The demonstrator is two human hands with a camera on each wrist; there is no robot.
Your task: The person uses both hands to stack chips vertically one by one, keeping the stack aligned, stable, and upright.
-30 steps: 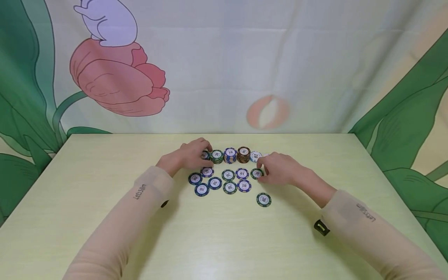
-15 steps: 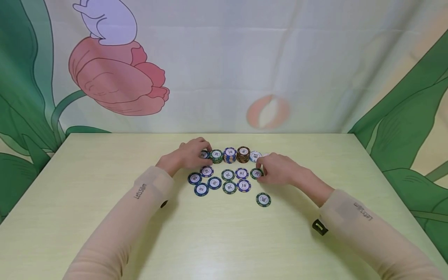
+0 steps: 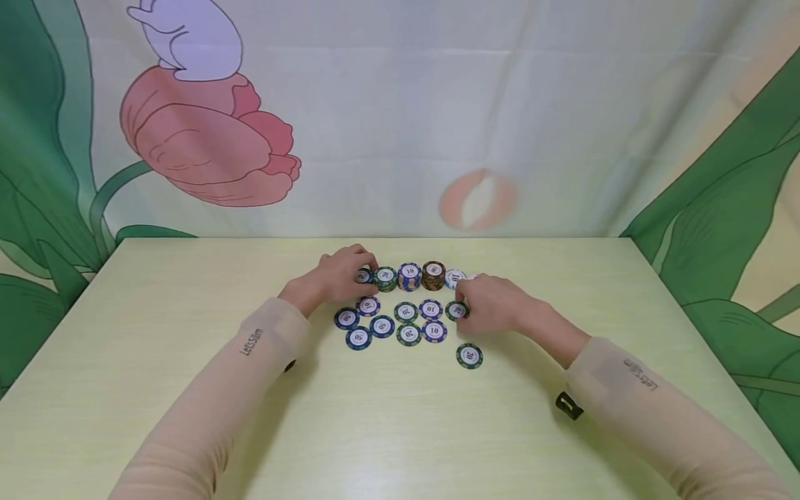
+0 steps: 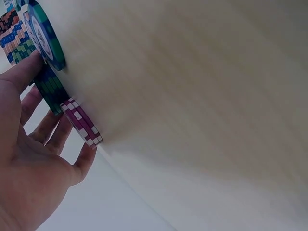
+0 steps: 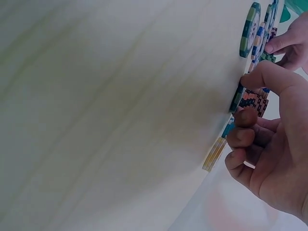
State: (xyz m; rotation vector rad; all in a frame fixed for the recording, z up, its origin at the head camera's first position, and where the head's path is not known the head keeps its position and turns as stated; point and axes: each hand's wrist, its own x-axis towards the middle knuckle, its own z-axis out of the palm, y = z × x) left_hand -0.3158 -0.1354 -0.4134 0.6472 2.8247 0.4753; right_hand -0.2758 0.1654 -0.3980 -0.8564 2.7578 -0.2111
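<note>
My left hand [image 3: 344, 272] holds the dark stack of poker chips [image 4: 50, 89] near the left end of the back row, thumb on the near side and fingers behind. A purple and white chip stack [image 4: 82, 122] stands beside its outer fingers, hidden by the hand in the head view. At the right, my right hand [image 3: 496, 302] pinches a green poker chip [image 3: 457, 310] by its edges between thumb and index finger, the other fingers curled. This chip lies in front of the light blue chip stack [image 3: 455, 278]. Yellow chips [image 5: 214, 154] show beyond the curled fingers.
Green [image 3: 385, 278], blue [image 3: 410, 276] and brown [image 3: 434, 275] chip stacks fill the middle of the row. Several single chips lie flat in front, including a green chip [image 3: 469, 355] nearest the person. A printed curtain [image 3: 375, 139] hangs behind the pale table [image 3: 400, 423].
My right hand has closed in slightly around the green chip, its fingers more bunched. The left hand stays at its stack. The whole head view has shifted a little.
</note>
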